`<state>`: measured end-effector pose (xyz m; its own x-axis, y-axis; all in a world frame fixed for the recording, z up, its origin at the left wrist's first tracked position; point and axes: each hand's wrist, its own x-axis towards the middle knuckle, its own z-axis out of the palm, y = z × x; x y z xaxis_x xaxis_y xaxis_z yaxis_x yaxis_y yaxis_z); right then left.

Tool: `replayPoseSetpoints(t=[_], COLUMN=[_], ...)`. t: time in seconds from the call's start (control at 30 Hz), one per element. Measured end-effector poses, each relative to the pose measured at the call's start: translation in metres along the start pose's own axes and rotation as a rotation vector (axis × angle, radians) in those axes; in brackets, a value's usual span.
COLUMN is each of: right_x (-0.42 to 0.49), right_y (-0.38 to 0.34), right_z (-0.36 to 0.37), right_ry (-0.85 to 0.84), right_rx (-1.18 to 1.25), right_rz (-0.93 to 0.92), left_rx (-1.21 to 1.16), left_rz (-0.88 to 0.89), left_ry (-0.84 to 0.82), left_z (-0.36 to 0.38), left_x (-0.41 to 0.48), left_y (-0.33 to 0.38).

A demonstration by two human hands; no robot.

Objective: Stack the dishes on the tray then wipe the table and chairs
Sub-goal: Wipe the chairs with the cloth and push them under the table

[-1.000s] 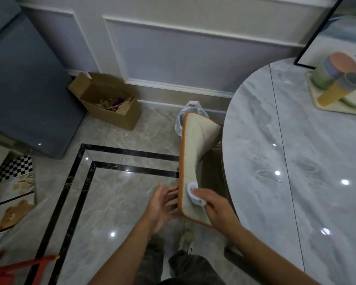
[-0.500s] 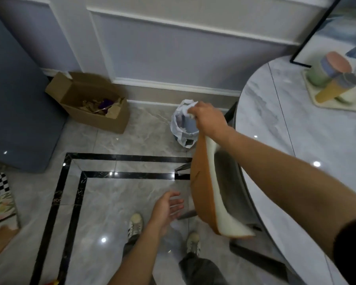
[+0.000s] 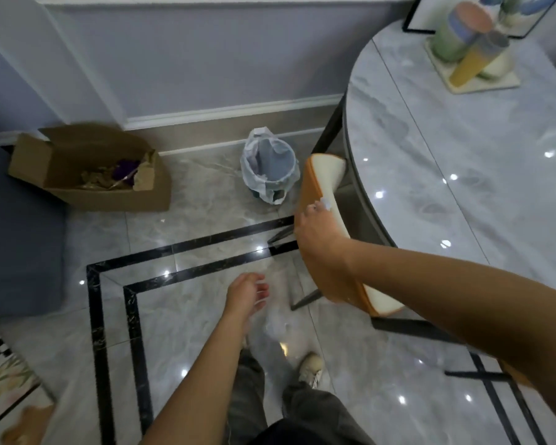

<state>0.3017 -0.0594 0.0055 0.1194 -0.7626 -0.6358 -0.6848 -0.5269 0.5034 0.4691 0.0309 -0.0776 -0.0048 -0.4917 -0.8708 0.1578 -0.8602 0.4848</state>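
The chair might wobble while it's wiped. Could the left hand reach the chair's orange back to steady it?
Probably yes. The left hand hangs free, holding nothing, with only open floor between it and the chair back; the right hand with the wipe covers just part of its edge.

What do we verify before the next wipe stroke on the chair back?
1. Wipe held by right hand against chair back: ok.
2. Left hand free, holding nothing: ok.
3. Dishes stacked on tray: ok.
4. Chair legs planted on floor: cannot tell, partly hidden.
5. Wipe clean enough: cannot tell, too small.
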Motion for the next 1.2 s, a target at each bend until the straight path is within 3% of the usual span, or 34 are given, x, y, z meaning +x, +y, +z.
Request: replayPoseSetpoints(t=[0.2, 0.3, 0.5, 0.57, 0.63, 0.73, 0.83, 0.93, 1.03, 1.1, 1.2], right_x=[-0.069, -0.102, -0.167, -0.191, -0.207, -0.214, -0.197, -0.168, -0.137, -0.136, -0.148], right_y=[-0.028, -0.048, -0.068, -0.073, -0.069, -0.055, -0.050, -0.055, -0.057, -0.060, -0.081], right_z=[0.065, 0.097, 0.147, 0.176, 0.219, 0.283, 0.309, 0.297, 0.273, 0.249, 0.216], right_ry=[0.100, 0.124, 0.223, 0.146, 0.067, 0.033, 0.154, 0.261, 0.429, 0.498, 0.596], right_rx=[0.021, 0.052, 0.085, 0.155, 0.373, 1.108, 1.803, 2.327, 2.692, 2.777, 2.815], right_rz=[-0.083, -0.085, -0.124, -0.120, 0.001, 0.467, 0.974, 1.398, 1.564, 1.634, 1.591], left_rx=[0.193, 0.501, 0.794, 0.885, 0.974, 1.171, 1.392, 1.379, 1.300, 1.280, 1.263], left_rz=[0.117, 0.386, 0.972, 1.124, 1.255, 1.321, 1.284, 1.245, 1.198, 1.193, 1.222], left_ry=[-0.019, 0.032, -0.030, -0.025, -0.030, -0.124, -0.104, -0.103, -0.128, -0.133, -0.139], left_z=[0.034, 0.056, 0.090, 0.102, 0.116, 0.141, 0.160, 0.171, 0.174, 0.173, 0.171], left_x=[-0.013, -0.032, -0.085, -0.092, -0.093, -0.088, -0.080, -0.079, -0.081, -0.079, -0.079], left_y=[0.000, -0.009, -0.042, -0.052, -0.059, -0.066, -0.072, -0.075, -0.072, -0.068, -0.066])
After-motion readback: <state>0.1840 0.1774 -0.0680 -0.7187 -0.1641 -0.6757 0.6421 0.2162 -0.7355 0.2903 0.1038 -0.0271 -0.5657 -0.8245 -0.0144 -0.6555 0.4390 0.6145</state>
